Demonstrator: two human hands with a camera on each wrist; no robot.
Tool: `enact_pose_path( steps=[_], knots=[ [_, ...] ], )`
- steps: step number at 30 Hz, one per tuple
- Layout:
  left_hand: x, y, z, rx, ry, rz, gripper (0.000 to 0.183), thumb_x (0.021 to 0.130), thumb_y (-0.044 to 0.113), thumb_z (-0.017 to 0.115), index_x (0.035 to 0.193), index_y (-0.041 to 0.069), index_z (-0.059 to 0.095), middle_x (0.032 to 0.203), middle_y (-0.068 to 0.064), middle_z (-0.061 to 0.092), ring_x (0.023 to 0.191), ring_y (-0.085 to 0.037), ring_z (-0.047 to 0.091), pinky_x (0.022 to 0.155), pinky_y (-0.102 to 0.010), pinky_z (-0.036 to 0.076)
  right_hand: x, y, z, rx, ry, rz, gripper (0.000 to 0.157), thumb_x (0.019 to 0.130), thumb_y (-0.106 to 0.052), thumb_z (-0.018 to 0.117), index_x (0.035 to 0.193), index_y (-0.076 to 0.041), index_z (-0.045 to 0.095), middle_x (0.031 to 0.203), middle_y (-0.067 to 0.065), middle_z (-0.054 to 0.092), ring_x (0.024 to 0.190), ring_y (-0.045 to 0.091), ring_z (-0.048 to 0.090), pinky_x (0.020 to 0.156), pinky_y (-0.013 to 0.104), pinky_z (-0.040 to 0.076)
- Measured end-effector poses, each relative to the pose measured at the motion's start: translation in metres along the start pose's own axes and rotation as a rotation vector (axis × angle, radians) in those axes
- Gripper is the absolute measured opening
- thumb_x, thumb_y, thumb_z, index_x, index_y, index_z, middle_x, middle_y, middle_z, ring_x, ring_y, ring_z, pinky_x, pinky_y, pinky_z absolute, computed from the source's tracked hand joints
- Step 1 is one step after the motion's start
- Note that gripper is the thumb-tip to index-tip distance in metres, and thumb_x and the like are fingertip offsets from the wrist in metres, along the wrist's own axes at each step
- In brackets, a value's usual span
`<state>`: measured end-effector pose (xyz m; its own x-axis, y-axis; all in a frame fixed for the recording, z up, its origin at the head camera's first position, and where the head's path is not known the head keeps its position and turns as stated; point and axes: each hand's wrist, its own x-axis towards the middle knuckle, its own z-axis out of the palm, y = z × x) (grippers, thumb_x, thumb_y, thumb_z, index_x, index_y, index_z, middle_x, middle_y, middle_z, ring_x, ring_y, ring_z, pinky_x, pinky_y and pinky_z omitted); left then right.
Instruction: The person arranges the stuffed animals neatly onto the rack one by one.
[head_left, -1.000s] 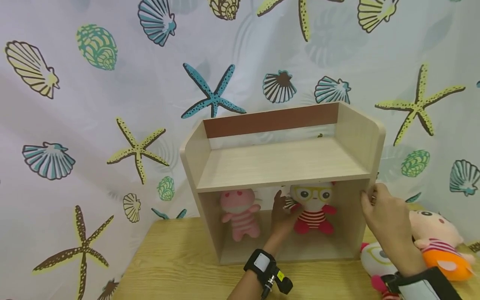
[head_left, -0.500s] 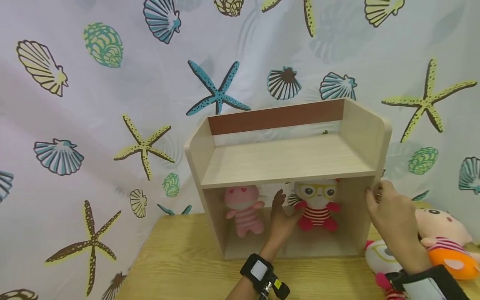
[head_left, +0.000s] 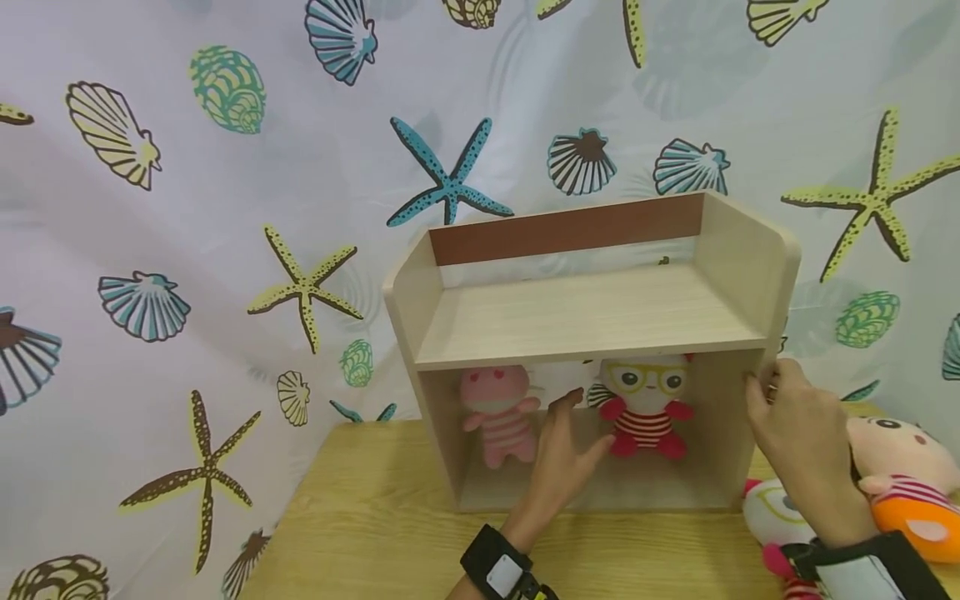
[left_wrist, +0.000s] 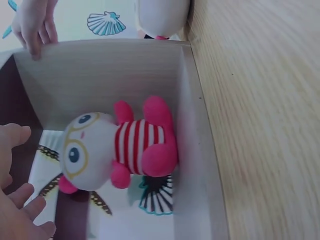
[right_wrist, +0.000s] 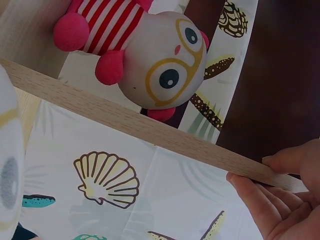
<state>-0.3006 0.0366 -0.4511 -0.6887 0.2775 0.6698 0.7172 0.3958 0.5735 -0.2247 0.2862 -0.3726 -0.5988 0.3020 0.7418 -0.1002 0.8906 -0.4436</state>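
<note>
A small wooden shelf (head_left: pixel 592 312) stands on the table, two plush toys sitting in its lower compartment. On the left is a pink striped plush toy (head_left: pixel 502 425). The right one is a white-headed plush toy with yellow glasses (head_left: pixel 645 408) and a red-striped body. My left hand (head_left: pixel 562 467) is between them at the compartment's front, fingers spread and holding nothing; its thumb is close to the glasses toy but looks apart from it. My right hand (head_left: pixel 806 446) grips the shelf's right side panel (right_wrist: pixel 125 120), thumb on the inner face and fingers outside.
Right of the shelf lie another plush toy with yellow glasses (head_left: pixel 772 512) and a plush doll in orange shorts (head_left: pixel 911 508), partly behind my right forearm. A wooden table (head_left: pixel 360 508) carries everything. A curtain with shells and starfish (head_left: pixel 247 192) hangs behind.
My left hand has drawn back slightly from the glasses toy, its fingers spreading more. My right hand keeps its grip on the panel. The head view has shifted, so the scene sits farther right.
</note>
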Motion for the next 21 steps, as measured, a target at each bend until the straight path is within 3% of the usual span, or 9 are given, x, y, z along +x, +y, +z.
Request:
enact_pose_path(
  steps=[5,12,17,21],
  knots=[
    [-0.003,0.008,-0.015,0.071,0.045,0.132,0.062,0.087,0.016,0.079,0.138,0.002,0.047,0.130,-0.013,0.057,0.121,-0.025,0.056,0.100,-0.037,0.046,0.001,0.000,0.000,0.006,-0.010,-0.004,0.029,0.092,-0.009,0.065,0.097,0.018,0.054,0.070,0.036,0.059,0.051,0.051,0.056,0.039,0.052,0.045],
    [-0.010,0.014,-0.038,0.085,0.077,0.172,0.049,0.087,0.014,0.078,0.129,0.002,0.056,0.125,-0.011,0.061,0.118,-0.024,0.057,0.099,-0.035,0.046,0.001,0.001,0.003,0.010,-0.019,0.005,0.029,0.093,-0.009,0.064,0.096,0.018,0.053,0.068,0.036,0.057,0.051,0.051,0.055,0.038,0.051,0.044],
    [-0.015,0.013,-0.057,0.092,0.196,0.244,0.037,0.084,0.006,0.079,0.117,0.002,0.063,0.113,-0.009,0.066,0.107,-0.022,0.062,0.090,-0.032,0.051,0.001,0.001,0.002,0.003,-0.004,0.002,0.028,0.093,-0.008,0.064,0.096,0.017,0.053,0.070,0.038,0.057,0.051,0.054,0.054,0.039,0.055,0.043],
    [-0.018,0.009,-0.074,0.088,0.284,0.250,0.029,0.085,0.001,0.076,0.112,0.003,0.065,0.105,-0.008,0.067,0.093,-0.020,0.065,0.073,-0.024,0.053,0.001,0.001,0.001,0.005,0.010,-0.006,0.027,0.092,-0.007,0.065,0.094,0.017,0.052,0.069,0.038,0.056,0.051,0.055,0.053,0.039,0.057,0.042]
  ],
)
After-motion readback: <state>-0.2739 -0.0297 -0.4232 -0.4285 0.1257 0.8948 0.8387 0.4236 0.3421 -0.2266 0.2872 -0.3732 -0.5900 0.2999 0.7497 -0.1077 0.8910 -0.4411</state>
